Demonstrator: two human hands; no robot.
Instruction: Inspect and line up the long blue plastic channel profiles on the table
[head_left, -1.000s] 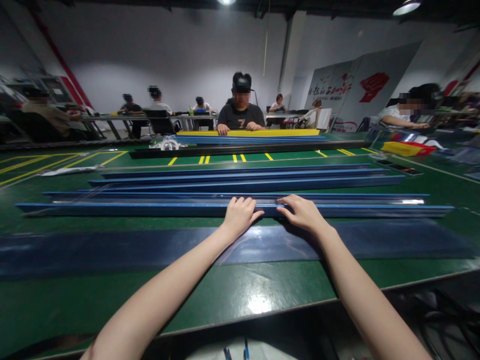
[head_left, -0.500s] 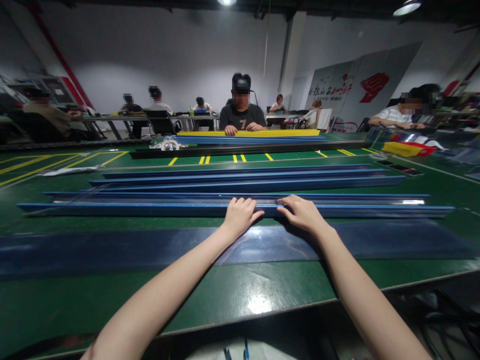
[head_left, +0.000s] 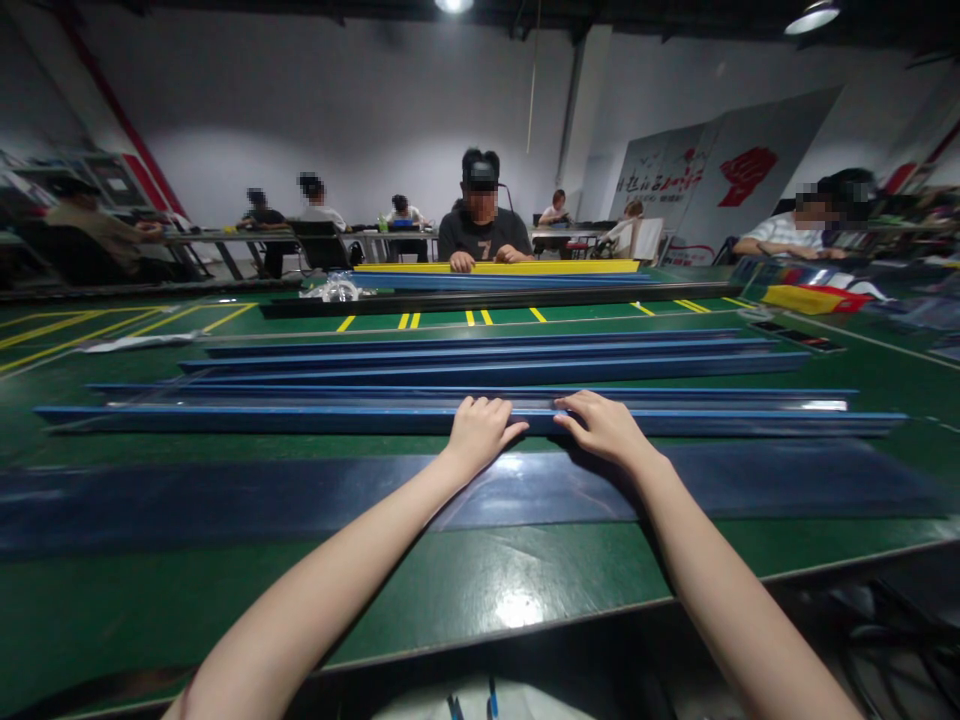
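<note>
On the green table (head_left: pixel 465 590) in front of you, a long blue strip (head_left: pixel 225 418) runs from far left to far right, nearest of several blue strips (head_left: pixel 480 372) lying side by side. Your left hand (head_left: pixel 478 432) rests on it near the middle, fingers curled over its far edge, thumb out to the right. Just beside it, your right hand (head_left: pixel 604 428) lies flat on the same strip, fingers together and pointing left. A dark sheet (head_left: pixel 787 478) lies under your wrists. Across the table a person (head_left: pixel 481 225) holds a yellow strip (head_left: pixel 570 266).

Blue strips (head_left: pixel 465 372) lie on a green table (head_left: pixel 465 585) marked with yellow lines (head_left: pixel 409 320)
</note>
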